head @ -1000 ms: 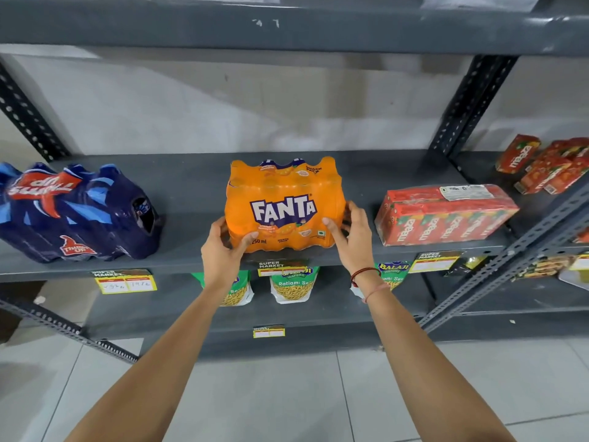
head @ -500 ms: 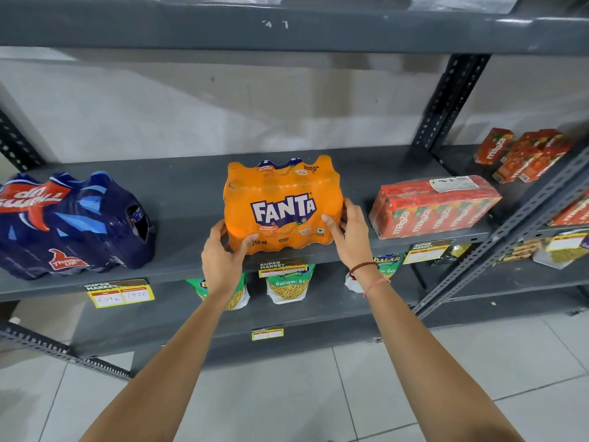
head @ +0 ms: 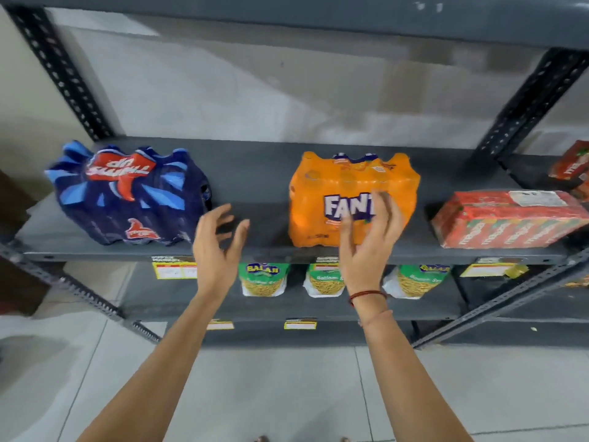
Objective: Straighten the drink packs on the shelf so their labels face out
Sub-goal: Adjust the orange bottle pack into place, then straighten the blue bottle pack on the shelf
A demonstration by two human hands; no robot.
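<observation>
Across the middle of the frame, a long grey shelf (head: 264, 173), with dark metal posts up the left and right sides. At left on that shelf, a big blue drink pack (head: 127, 193), tipped over, with its red label upside down. At centre right, an orange Fanta pack (head: 352, 199), upright near the front edge, white name facing out, partly hidden by fingers. At far right, a flat red juice pack (head: 510, 218), lying down, label along its front side, and more red cartons (head: 570, 167) behind it at the frame edge. Lower down, two bare arms reaching up from the bottom of the frame. Left hand (head: 216, 250) in the gap between the blue pack and the orange pack, open, fingers spread, holding nothing and touching neither pack. Right hand (head: 369, 244) in front of the Fanta pack, open too, fingers loose and blurry, gripping nothing; cannot tell whether the fingertips touch the wrap. Red thread band (head: 366, 295) around the right wrist. Under the shelf, on the next level, three small green and white snack bags (head: 263, 279) in a row. Smallest of all, yellow price tags (head: 173, 270) stuck along the shelf edges, too blurry to read.
</observation>
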